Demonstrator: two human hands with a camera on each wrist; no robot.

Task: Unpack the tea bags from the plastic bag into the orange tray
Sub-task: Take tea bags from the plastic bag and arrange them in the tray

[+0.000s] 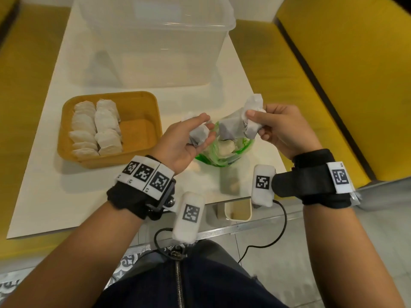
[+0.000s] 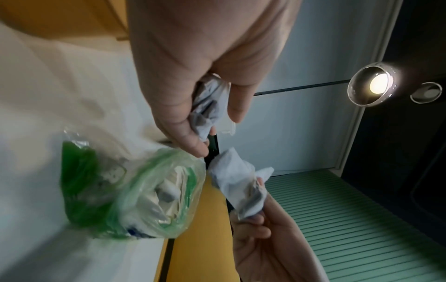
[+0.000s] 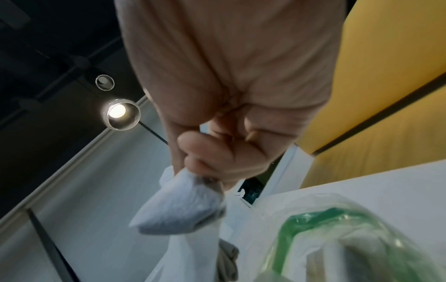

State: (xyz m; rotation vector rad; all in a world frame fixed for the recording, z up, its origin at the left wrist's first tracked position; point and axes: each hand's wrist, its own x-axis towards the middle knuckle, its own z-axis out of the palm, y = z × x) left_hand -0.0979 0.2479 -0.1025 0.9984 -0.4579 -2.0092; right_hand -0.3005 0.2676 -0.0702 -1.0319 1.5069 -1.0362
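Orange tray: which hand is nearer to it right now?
Left. The left hand, holding tea bags, is just right of the orange tray; the right hand, gripping more tea bags, is farther right, beyond the plastic bag.

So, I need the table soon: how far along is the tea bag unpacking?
Partly done. Two rows of tea bags already lie in the orange tray. In hand: the left hand and right hand each grip more bags above the plastic bag. Left: those bags, plus some visible inside it.
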